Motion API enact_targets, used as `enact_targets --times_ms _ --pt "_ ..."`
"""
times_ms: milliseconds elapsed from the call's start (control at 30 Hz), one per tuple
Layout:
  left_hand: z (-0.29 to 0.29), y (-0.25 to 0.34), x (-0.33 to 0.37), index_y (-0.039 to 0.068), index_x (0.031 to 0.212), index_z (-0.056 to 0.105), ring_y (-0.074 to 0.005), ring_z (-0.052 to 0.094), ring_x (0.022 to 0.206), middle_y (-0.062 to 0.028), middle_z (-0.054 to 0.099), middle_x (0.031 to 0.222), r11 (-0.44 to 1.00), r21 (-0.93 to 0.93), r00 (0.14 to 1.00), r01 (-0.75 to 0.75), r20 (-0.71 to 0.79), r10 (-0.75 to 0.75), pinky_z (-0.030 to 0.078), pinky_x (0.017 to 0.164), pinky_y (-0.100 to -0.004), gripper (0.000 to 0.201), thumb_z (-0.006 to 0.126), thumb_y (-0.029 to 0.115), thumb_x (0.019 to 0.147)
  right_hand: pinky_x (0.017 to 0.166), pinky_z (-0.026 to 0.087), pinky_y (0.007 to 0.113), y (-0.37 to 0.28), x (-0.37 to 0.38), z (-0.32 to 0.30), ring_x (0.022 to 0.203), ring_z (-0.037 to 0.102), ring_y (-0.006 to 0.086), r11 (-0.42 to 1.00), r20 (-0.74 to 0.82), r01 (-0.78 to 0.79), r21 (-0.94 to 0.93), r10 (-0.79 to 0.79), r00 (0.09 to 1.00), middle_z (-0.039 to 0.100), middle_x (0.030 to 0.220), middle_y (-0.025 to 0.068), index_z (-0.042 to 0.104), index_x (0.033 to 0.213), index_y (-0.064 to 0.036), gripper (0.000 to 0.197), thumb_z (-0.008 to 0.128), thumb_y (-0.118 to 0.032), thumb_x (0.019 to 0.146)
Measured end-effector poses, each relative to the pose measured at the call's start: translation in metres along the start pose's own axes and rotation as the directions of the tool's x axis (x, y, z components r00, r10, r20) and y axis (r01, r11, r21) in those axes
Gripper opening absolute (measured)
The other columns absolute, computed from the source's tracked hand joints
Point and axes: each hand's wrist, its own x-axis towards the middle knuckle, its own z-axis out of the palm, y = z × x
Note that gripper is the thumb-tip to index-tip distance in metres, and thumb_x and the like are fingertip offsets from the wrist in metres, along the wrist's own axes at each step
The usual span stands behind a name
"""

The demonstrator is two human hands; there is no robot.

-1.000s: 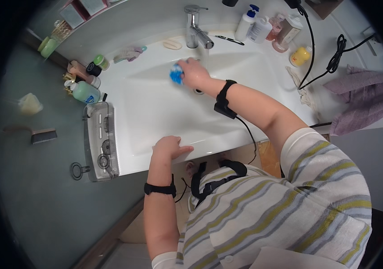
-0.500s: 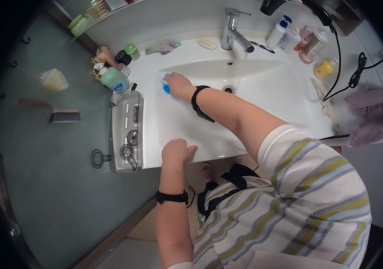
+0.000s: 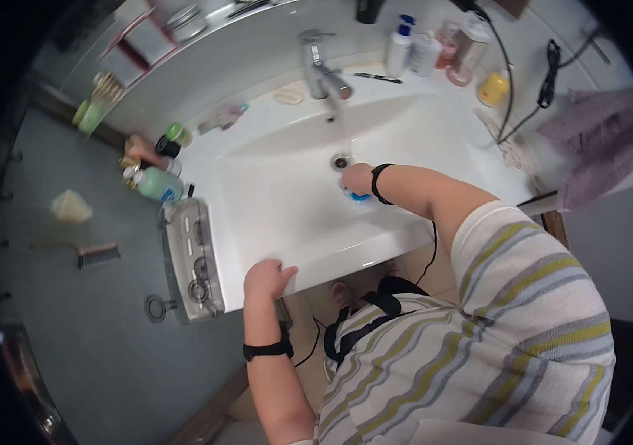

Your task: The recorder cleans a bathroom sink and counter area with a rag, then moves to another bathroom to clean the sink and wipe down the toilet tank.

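My right hand [image 3: 358,179] is closed on a small blue-and-white sponge-like pad [image 3: 358,196], pressed against the basin of the white sink [image 3: 279,200]. Most of the pad is covered by my fingers. Just beyond it lies the round drain [image 3: 341,162], below the chrome faucet [image 3: 321,70], where a thin stream of water seems to fall. My left hand [image 3: 266,279] rests at the sink's front left rim, holding nothing, its thumb stretched out and its other fingers partly out of sight.
A grey translucent caddy [image 3: 209,271] stands along the left rim, behind it a green pump bottle [image 3: 157,184]. More bottles, including a yellow one [image 3: 493,89], crowd the back right. A purple towel [image 3: 598,141] hangs at the right, near a dangling black cord [image 3: 548,81].
My right hand has carried the blue-and-white pad from the basin's left side rightward and nearer, beside the drain. My left hand stays at the front rim. The whole view has turned somewhat.
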Motion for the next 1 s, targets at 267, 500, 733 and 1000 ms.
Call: enact_targets --times_ms 267,500,733,1000 --pt "-0.009 0.000 0.003 0.001 0.088 0.064 -0.0309 0.059 0.082 -0.0176 0.062 0.086 1.000 -0.024 0.998 0.005 0.066 -0.003 0.046 0.071 -0.0362 0.043 0.062 0.041 0.072 0.081 0.045 0.037 0.060 -0.062 -0.019 0.096 0.055 0.0281 0.835 -0.282 -0.130 0.535 0.321 0.904 0.059 0.103 0.0116 0.058 0.105 -0.0143 0.038 0.064 -0.026 0.069" --pt "-0.016 0.007 0.012 -0.002 0.103 0.060 -0.0287 0.061 0.086 -0.0195 0.062 0.094 0.996 -0.018 0.981 0.091 0.171 -0.087 0.047 0.075 -0.0335 0.052 0.068 0.036 0.069 0.080 0.044 0.036 0.073 -0.057 -0.057 0.096 0.054 0.0291 0.629 -0.457 0.085 0.773 0.457 0.763 0.058 0.103 0.0123 0.058 0.105 -0.0160 0.035 0.063 -0.024 0.072" --pt "-0.011 0.007 0.007 -0.004 0.103 0.059 -0.0239 0.061 0.078 -0.0178 0.063 0.086 0.967 -0.177 0.980 0.184 0.106 -0.167 0.046 0.071 -0.0315 0.050 0.071 0.029 0.067 0.079 0.045 0.036 0.095 -0.062 -0.056 0.096 0.054 0.0287 0.720 -0.504 0.043 0.693 0.441 0.743 0.059 0.100 0.0118 0.060 0.102 -0.0175 0.031 0.061 -0.020 0.071" --pt "-0.008 0.005 0.002 -0.004 0.105 0.058 -0.0268 0.061 0.088 -0.0201 0.061 0.099 0.942 -0.222 0.965 0.252 0.124 -0.229 0.047 0.076 -0.0327 0.051 0.071 0.028 0.068 0.084 0.042 0.037 0.121 -0.072 -0.112 0.100 0.050 0.0310 0.697 -0.600 0.107 0.709 0.517 0.611 0.049 0.113 0.0166 0.059 0.105 -0.0177 0.031 0.060 -0.017 0.074"
